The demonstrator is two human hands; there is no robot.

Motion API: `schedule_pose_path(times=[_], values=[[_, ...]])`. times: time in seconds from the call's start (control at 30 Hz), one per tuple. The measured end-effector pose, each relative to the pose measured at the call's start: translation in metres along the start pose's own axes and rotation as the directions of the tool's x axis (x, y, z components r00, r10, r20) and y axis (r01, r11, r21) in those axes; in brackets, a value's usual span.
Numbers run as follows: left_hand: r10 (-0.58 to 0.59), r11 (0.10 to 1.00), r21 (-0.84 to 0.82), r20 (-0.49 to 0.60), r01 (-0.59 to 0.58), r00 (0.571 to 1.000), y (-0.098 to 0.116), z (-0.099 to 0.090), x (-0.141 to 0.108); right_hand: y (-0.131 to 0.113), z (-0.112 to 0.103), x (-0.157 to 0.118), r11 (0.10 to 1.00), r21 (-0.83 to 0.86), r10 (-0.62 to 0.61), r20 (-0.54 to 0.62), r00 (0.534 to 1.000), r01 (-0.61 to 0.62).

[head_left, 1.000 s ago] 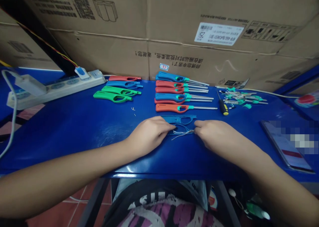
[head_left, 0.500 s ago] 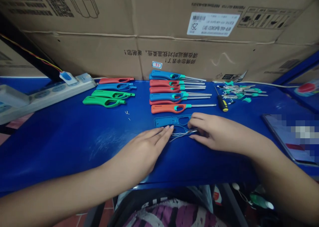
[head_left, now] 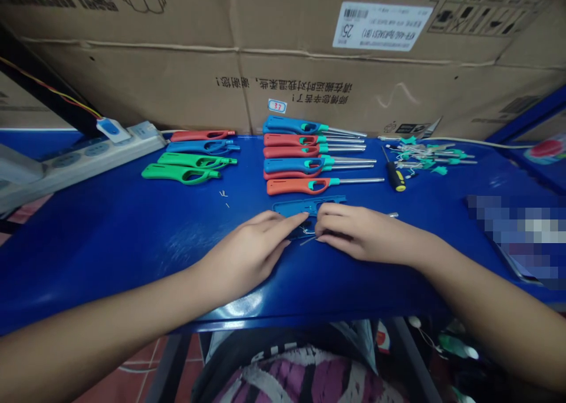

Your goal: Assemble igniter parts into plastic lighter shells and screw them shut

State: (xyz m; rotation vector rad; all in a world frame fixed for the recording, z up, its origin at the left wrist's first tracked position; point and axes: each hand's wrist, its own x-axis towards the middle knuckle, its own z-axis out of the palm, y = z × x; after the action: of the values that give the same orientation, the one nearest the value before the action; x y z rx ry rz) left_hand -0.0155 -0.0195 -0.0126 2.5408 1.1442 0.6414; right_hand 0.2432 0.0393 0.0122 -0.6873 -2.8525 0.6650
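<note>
My left hand (head_left: 259, 241) is closed on a blue lighter handle half (head_left: 301, 235), pressing it to the table; its fingers cover much of the piece. Thin white wires (head_left: 308, 232) lie in that half, by my left fingertips. With its fingers bent together, my right hand (head_left: 356, 232) grips a lighter nozzle, whose metal tip (head_left: 392, 215) shows beyond the knuckles. The exact grip is hidden. A second blue handle half (head_left: 294, 206) lies just behind both hands, its inside facing up.
Behind my hands lie several assembled lighters (head_left: 292, 186). Empty handles (head_left: 177, 173) and small screws (head_left: 223, 194) are at left, near a power strip (head_left: 95, 149). A screwdriver (head_left: 395, 177), a nozzle pile (head_left: 428, 155) and a phone (head_left: 490, 232) sit at right. Cardboard (head_left: 177, 84) stands behind.
My right hand has moved left, close to my left hand, carrying the nozzle and wires over the blue handle half. My left index finger now reaches further forward. The view has shifted slightly.
</note>
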Motion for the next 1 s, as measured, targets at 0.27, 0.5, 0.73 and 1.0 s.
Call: schedule_pose_path(times=[0.27, 0.5, 0.73, 1.0], values=[[-0.016, 0.999, -0.039, -0.022, 0.015, 1.000, 0.002, -0.003, 0.002, 0.003, 0.009, 0.010, 0.996, 0.034, 0.090, -0.247, 0.965, -0.084], [-0.011, 0.998, -0.061, -0.039, 0.008, 0.999, 0.000, 0.001, 0.002, 0.006, 0.015, 0.013, 0.997, 0.000, 0.069, -0.234, 0.970, -0.072], [0.018, 0.999, 0.038, 0.006, -0.018, 1.000, 0.002, 0.000, 0.002, -0.004, 0.013, 0.016, 0.995, 0.040, 0.095, -0.240, 0.966, -0.088], [0.142, 0.971, 0.187, 0.068, -0.152, 0.988, 0.007, -0.007, -0.001, -0.005, -0.007, 0.003, 0.998, 0.054, 0.031, -0.167, 0.985, -0.022]])
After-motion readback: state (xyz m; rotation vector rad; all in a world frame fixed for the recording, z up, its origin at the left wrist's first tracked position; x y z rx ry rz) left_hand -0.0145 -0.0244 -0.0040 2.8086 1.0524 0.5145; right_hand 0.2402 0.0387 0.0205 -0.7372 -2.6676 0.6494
